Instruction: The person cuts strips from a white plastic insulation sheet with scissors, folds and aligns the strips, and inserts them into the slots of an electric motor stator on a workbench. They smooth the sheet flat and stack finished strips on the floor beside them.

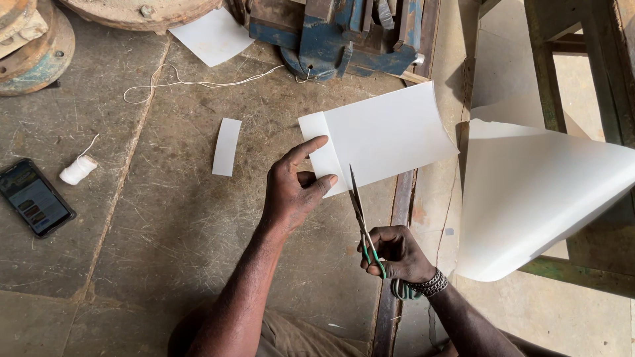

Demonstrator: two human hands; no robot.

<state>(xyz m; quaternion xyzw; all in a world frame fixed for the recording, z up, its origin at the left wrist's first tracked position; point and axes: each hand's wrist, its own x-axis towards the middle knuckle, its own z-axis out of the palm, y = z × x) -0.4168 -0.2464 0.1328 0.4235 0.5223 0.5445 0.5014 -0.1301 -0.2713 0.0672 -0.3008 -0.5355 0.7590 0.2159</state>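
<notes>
**Scissors at sheet edge, left hand pinning the paper**

Head view, looking down onto worn bench (pixel 165 218).

Left hand (pixel 294 188) pinching white paper sheet (pixel 383 135) at its lower-left corner: thumb under the edge, index finger stretched over the folded strip. Fingers clamped on paper, likely to keep it taut and lifted for the blades. Sheet at frame centre, overhanging bench edge toward 3 o'clock; long axis running roughly 8 to 2 o'clock, folded strip along the 9 o'clock side.

Right hand (pixel 397 254) wrapped through green handles of scissors (pixel 362 218), fingers closed on the loops. Blades nearly together, tips pointing to about 11–12 o'clock, meeting sheet's lower edge just beside the left thumb. Scissors' long axis roughly 12 to 5 o'clock, handles toward the body for a push-away cut. Beaded bracelet (pixel 431 284) on right wrist.

Around: small paper strip (pixel 227 147) at 9 o'clock of left hand, lying flat, well apart. Thread spool (pixel 78 170) and phone (pixel 35 197) far toward 9 o'clock. Loose string (pixel 192 82) at 11 o'clock. Blue vise (pixel 344 33) at 12 o'clock. Large curled sheet (pixel 536 198) at 3 o'clock, draped off wooden frame (pixel 569 59).
</notes>
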